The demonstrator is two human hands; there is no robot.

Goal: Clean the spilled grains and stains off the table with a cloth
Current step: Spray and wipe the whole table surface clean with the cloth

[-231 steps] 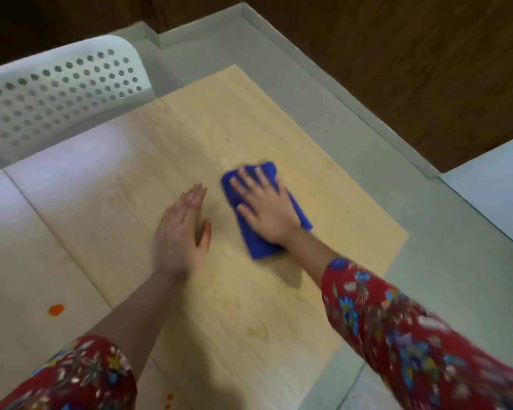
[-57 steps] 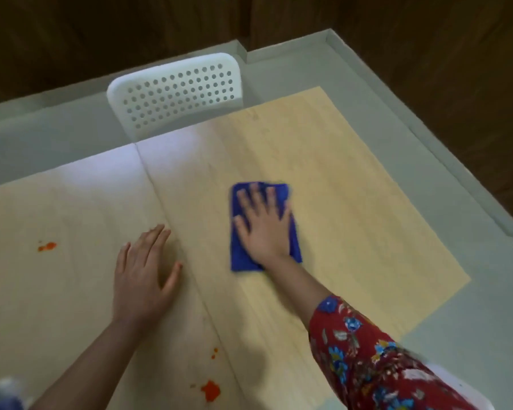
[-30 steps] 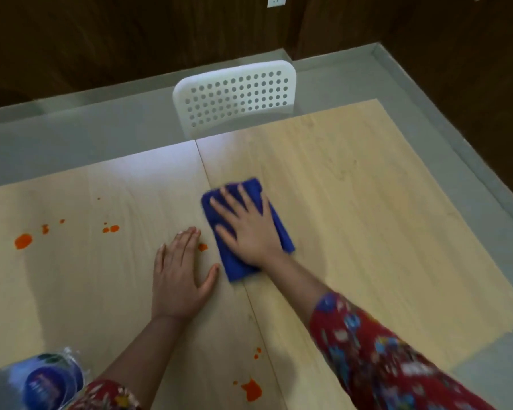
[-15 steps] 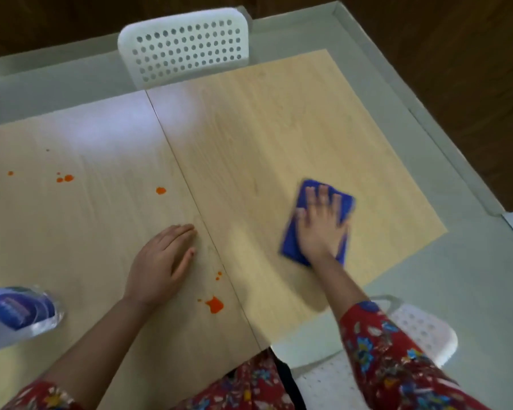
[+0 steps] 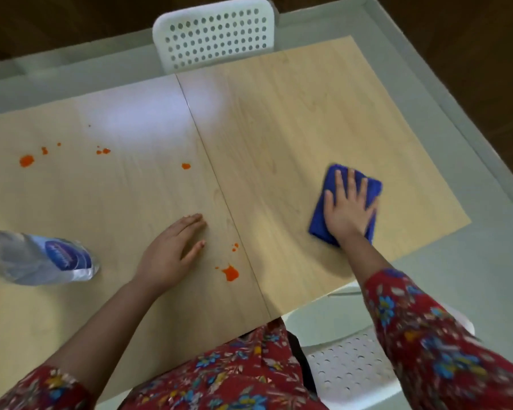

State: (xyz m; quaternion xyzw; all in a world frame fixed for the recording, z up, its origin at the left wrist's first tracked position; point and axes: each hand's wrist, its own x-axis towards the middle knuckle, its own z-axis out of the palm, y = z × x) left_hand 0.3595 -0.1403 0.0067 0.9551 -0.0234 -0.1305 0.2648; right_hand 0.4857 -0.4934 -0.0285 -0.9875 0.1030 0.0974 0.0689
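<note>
Cloth position: the blue cloth [image 5: 367, 184] lies flat on the right half of the table [image 5: 279, 119], directly under the right hand [image 5: 345, 210].
Right hand: fingers spread straight, pressing on the cloth.
Left hand [image 5: 172, 253]: flat on the table, fingers straight, holding nothing.
Cloth look: folded into a rectangle.
Stains: orange stains [image 5: 230, 273] dot the left half of the table.

- You get one view, from a camera worn on the head, facing forward and steeply down onto the table [image 5: 279, 119].
- It sits near: the table fills most of the frame, its near edge at the bottom and a white chair [image 5: 214, 8] at the top.
</note>
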